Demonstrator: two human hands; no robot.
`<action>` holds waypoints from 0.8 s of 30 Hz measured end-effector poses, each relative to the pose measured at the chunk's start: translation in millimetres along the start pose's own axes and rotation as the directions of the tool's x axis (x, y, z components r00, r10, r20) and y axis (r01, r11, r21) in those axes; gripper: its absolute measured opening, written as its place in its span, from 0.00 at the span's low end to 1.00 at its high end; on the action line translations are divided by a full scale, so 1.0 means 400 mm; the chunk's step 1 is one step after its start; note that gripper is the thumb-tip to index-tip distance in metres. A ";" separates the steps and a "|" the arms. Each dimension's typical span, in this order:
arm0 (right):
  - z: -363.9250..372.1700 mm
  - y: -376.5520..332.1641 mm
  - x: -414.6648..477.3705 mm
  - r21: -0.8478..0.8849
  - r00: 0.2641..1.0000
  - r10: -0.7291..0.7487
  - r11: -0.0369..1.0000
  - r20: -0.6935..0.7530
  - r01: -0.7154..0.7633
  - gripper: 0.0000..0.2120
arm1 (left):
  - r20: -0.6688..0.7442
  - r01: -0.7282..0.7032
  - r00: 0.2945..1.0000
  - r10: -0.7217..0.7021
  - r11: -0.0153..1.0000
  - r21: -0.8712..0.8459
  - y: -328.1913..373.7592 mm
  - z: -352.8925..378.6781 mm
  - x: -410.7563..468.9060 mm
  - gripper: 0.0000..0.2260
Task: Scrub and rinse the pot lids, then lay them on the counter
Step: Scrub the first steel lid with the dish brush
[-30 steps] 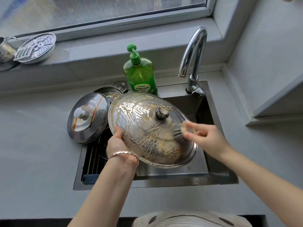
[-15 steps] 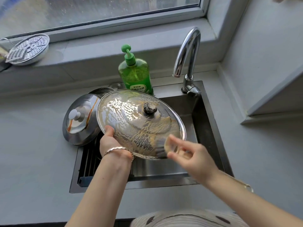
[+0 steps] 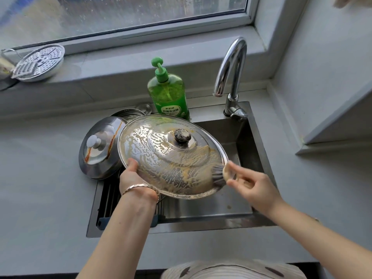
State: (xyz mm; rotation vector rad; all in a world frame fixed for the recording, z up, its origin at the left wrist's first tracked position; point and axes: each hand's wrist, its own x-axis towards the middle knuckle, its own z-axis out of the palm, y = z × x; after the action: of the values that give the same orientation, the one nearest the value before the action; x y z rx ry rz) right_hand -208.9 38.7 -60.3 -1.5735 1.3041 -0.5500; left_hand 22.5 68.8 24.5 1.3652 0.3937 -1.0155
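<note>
The soapy large lid [image 3: 167,154] is gripped at its left rim by the left hand [image 3: 130,176] and held tilted over the sink [image 3: 251,137]. A scrubber [image 3: 218,175] is pinched by the right hand [image 3: 255,188] against its right edge. A smaller lid [image 3: 98,148] is propped just left.
</note>
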 end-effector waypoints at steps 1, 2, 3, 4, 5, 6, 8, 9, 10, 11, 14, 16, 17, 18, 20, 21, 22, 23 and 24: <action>-0.017 0.015 0.022 -0.055 0.998 0.067 0.996 -0.011 -0.067 0.22 | 0.009 0.019 1.000 -0.020 0.999 0.029 -0.001 -0.003 0.000 0.10; -0.032 0.020 0.039 -0.100 0.993 0.115 0.988 -0.014 -0.116 0.22 | 0.029 0.046 0.998 -0.048 0.997 0.064 -0.001 -0.006 -0.001 0.12; -0.045 0.018 0.053 -0.105 0.989 0.146 0.983 -0.021 -0.148 0.23 | 0.051 0.072 0.996 -0.077 0.992 0.104 -0.002 -0.010 0.000 0.13; -0.055 0.005 0.063 -0.090 0.986 0.160 0.983 -0.040 -0.163 0.24 | 0.066 0.093 0.992 -0.103 0.984 0.151 -0.006 -0.014 0.005 0.13; -0.063 -0.015 0.074 -0.049 0.985 0.159 0.986 -0.066 -0.162 0.26 | 0.073 0.109 0.989 -0.126 0.974 0.200 -0.010 -0.018 0.011 0.13; -0.067 -0.039 0.086 0.010 0.985 0.150 0.989 -0.088 -0.149 0.28 | 0.076 0.122 0.987 -0.144 0.961 0.247 -0.015 -0.020 0.018 0.13; -0.062 -0.093 0.106 0.114 0.991 0.120 0.987 -0.058 -0.113 0.27 | 0.082 0.132 0.982 -0.168 0.935 0.328 -0.026 -0.017 0.033 0.12; -0.052 -0.116 0.113 0.104 0.994 0.113 0.988 0.004 -0.113 0.27 | 0.096 0.134 0.979 -0.180 0.922 0.362 -0.030 -0.011 0.039 0.12; -0.041 -0.133 0.118 0.052 0.989 0.117 0.991 0.087 -0.122 0.29 | 0.113 0.136 0.974 -0.194 0.908 0.395 -0.031 -0.004 0.043 0.12; -0.029 -0.143 0.120 -0.013 0.978 0.135 0.991 0.161 -0.134 0.30 | 0.128 0.135 0.970 -0.207 0.895 0.426 -0.029 0.002 0.046 0.12; -0.019 -0.145 0.121 -0.044 0.963 0.169 0.986 0.211 -0.163 0.19 | 0.175 0.121 0.956 -0.234 0.862 0.493 -0.013 0.014 0.068 0.12; -0.017 -0.138 0.116 -0.004 0.972 0.153 0.988 0.181 -0.155 0.12 | 0.206 0.118 0.944 -0.256 0.849 0.515 0.002 0.019 0.074 0.12; -0.011 -0.138 0.113 0.008 0.975 0.152 0.988 0.159 -0.155 0.11 | 0.233 0.111 0.937 -0.262 0.852 0.512 0.009 0.024 0.072 0.12; -0.003 -0.134 0.113 0.021 0.980 0.163 0.986 0.117 -0.167 0.10 | 0.274 0.100 0.925 -0.265 0.863 0.495 0.014 0.030 0.065 0.12; 0.016 -0.127 0.120 0.051 0.973 0.230 0.972 -0.001 -0.229 0.13 | 0.363 0.074 0.896 -0.257 0.891 0.449 0.015 0.039 0.032 0.12; 0.023 -0.125 0.127 0.069 0.959 0.278 0.959 -0.056 -0.274 0.17 | 0.399 0.042 0.885 -0.241 0.894 0.446 0.005 0.037 0.015 0.12; 0.028 -0.125 0.135 0.095 0.940 0.327 0.943 -0.095 -0.319 0.20 | 0.425 0.003 0.878 -0.218 0.892 0.452 -0.015 0.031 -0.001 0.12; 0.031 -0.125 0.145 0.133 0.920 0.372 0.925 -0.124 -0.356 0.23 | 0.429 -0.021 0.882 -0.195 0.893 0.449 -0.041 0.021 -0.018 0.14; 0.035 -0.127 0.155 0.178 0.901 0.410 0.906 -0.145 -0.384 0.26 | 0.419 -0.019 0.891 -0.178 0.905 0.425 -0.070 0.011 -0.030 0.15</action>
State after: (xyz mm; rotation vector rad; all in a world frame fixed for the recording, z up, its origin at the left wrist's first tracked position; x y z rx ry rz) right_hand -153.5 -15.5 -35.9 -1.1128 1.6332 -0.5202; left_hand -7.0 72.2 17.3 1.4391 -0.1310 -1.5084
